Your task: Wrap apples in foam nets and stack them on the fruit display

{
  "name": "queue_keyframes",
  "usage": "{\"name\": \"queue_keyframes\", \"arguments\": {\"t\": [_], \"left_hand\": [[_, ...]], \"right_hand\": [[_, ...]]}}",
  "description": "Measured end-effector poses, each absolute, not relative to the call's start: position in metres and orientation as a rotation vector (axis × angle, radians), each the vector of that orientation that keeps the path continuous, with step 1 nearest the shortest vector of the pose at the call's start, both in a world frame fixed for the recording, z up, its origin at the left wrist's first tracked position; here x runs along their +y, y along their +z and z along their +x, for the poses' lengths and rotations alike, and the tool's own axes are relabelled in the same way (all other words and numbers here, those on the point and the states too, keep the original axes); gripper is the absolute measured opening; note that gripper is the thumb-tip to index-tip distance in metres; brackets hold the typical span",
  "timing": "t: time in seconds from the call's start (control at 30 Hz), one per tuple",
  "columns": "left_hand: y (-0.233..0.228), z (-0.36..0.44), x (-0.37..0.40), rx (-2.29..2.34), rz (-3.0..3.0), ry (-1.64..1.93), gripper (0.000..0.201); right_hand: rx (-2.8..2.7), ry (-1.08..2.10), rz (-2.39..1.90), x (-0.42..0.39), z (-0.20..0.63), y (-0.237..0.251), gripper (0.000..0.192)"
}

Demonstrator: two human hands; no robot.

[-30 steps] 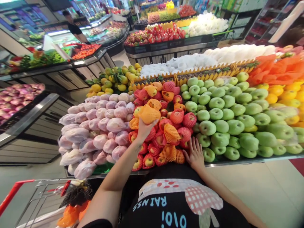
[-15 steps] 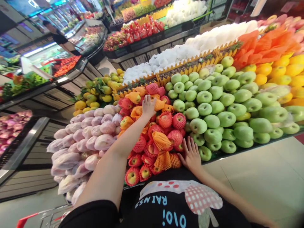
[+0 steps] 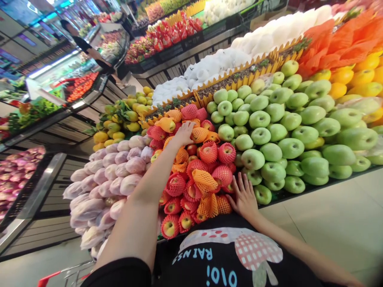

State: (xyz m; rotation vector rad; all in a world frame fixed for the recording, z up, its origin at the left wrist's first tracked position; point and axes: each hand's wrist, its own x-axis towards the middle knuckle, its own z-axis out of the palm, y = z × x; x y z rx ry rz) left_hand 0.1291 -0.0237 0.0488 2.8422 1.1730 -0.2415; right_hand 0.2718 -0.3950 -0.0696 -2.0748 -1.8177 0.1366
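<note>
Left hand (image 3: 183, 134) left the netted apple (image 3: 200, 134) (set down).

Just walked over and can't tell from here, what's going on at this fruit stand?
A person leans over a sloped display of fruit. Their left hand is stretched to the top of the pile of apples in red and orange foam nets, fingers lying open on a net-wrapped apple. Their right hand lies flat at the pile's lower edge, beside the green apples. Pink-wrapped fruit sits on the pile's other side. Another person stands at a far counter.
</note>
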Motion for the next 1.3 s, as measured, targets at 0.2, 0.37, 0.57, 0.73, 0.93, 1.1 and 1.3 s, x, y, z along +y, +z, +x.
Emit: {"name": "queue_keyframes", "arguments": {"t": [0.2,0.37,0.57,0.73,0.93,1.1,1.3], "left_hand": [[0.041,0.105,-0.059,1.382,2.912,-0.422,0.038],[0.021,0.103,-0.072,1.115,2.937,-0.660,0.047],[0.020,0.108,-0.060,1.069,2.888,-0.763,0.055],[0.016,0.119,-0.072,1.087,2.911,-0.745,0.048],[0.012,0.128,-0.080,1.036,2.916,-0.749,0.036],[0.016,0.125,-0.080,1.036,2.950,-0.713,0.033],[0.028,0.114,-0.093,1.096,3.008,-0.612,0.046]], "right_hand": [[-1.791,0.141,-2.080,-0.395,0.270,-0.069,0.090],[-1.796,0.157,-2.062,-0.396,0.269,-0.070,0.085],[-1.805,0.141,-2.064,-0.397,0.270,-0.072,0.082],[-1.803,0.157,-2.059,-0.397,0.270,-0.071,0.083],[-1.806,0.160,-2.066,-0.397,0.271,-0.072,0.082],[-1.818,0.169,-2.037,-0.399,0.275,-0.069,0.085],[-2.053,0.087,-1.713,-0.392,0.287,-0.041,0.078]]}}
